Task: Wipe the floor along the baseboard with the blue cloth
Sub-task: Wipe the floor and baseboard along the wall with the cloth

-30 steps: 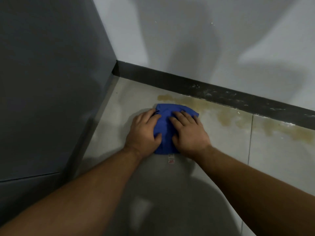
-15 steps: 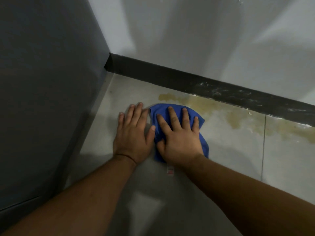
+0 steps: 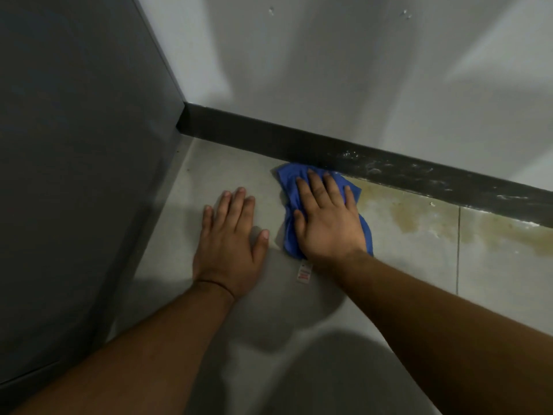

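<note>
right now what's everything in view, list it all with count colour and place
blue cloth: one, blue, flat on the floor, far edge against the baseboard
cloth tag: one, white with red print, at the cloth's near edge
baseboard: one, dark grey, scuffed white, along the wall's foot
stain: one patch, yellow-brown, on the floor right of the cloth
floor: grey tiles
wall: one, white, behind the baseboard
panel: one, dark grey, left side
wrist band: one, dark, left wrist
left hand: flat on bare floor
right hand: fingers spread on the cloth
</note>
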A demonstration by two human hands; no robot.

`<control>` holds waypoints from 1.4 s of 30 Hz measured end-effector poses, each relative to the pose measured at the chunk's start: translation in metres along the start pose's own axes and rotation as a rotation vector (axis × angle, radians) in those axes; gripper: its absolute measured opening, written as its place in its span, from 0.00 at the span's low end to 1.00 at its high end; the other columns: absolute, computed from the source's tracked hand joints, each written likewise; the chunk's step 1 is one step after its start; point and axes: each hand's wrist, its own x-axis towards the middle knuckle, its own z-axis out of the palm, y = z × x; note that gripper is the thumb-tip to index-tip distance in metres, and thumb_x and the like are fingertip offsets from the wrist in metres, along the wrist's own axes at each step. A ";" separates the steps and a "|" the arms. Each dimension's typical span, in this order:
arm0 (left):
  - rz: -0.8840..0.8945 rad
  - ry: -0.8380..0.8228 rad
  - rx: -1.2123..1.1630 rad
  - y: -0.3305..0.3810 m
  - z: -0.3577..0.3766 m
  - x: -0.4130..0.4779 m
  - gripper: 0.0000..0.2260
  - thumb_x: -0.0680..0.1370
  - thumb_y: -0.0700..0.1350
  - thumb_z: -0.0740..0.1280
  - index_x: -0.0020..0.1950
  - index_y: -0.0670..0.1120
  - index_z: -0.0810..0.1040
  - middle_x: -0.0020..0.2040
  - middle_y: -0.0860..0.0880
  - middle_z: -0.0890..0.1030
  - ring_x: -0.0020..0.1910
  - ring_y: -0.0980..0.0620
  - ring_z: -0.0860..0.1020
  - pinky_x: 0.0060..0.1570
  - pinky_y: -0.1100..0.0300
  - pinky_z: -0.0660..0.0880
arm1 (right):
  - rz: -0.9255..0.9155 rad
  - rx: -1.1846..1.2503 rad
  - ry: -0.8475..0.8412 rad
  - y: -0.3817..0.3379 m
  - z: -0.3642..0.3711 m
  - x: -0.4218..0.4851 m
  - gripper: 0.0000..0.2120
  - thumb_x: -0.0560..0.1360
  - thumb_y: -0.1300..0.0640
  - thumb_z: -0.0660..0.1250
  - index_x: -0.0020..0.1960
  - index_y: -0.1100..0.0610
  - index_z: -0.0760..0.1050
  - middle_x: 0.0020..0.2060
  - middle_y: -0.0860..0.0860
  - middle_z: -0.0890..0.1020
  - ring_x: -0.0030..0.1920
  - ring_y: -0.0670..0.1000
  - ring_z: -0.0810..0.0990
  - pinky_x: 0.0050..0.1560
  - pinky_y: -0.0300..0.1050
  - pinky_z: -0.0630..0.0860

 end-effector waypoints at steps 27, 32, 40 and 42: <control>0.133 0.022 -0.055 0.060 0.006 0.018 0.33 0.78 0.59 0.52 0.81 0.46 0.62 0.84 0.45 0.58 0.83 0.45 0.52 0.81 0.42 0.48 | 0.097 -0.020 0.021 0.056 0.012 -0.061 0.32 0.83 0.35 0.43 0.83 0.47 0.46 0.83 0.50 0.50 0.82 0.53 0.47 0.80 0.58 0.46; 0.143 0.031 -0.033 0.060 0.009 0.019 0.34 0.77 0.60 0.54 0.81 0.45 0.62 0.83 0.44 0.58 0.83 0.43 0.53 0.80 0.40 0.50 | 0.117 -0.016 0.032 0.054 0.007 -0.040 0.33 0.82 0.35 0.45 0.83 0.48 0.49 0.83 0.51 0.53 0.82 0.54 0.49 0.80 0.61 0.48; 0.150 0.083 -0.018 0.060 0.012 0.018 0.32 0.77 0.58 0.56 0.80 0.45 0.65 0.82 0.43 0.61 0.82 0.43 0.56 0.80 0.40 0.53 | -0.060 -0.015 -0.012 0.058 0.002 -0.033 0.31 0.82 0.36 0.44 0.83 0.45 0.48 0.82 0.48 0.52 0.82 0.52 0.46 0.80 0.58 0.42; 0.148 0.083 -0.023 0.061 0.012 0.018 0.33 0.77 0.57 0.57 0.80 0.45 0.64 0.82 0.44 0.61 0.82 0.43 0.56 0.80 0.40 0.52 | -0.099 -0.009 -0.031 0.077 0.002 -0.048 0.31 0.83 0.36 0.44 0.83 0.44 0.47 0.82 0.47 0.52 0.82 0.50 0.46 0.80 0.57 0.43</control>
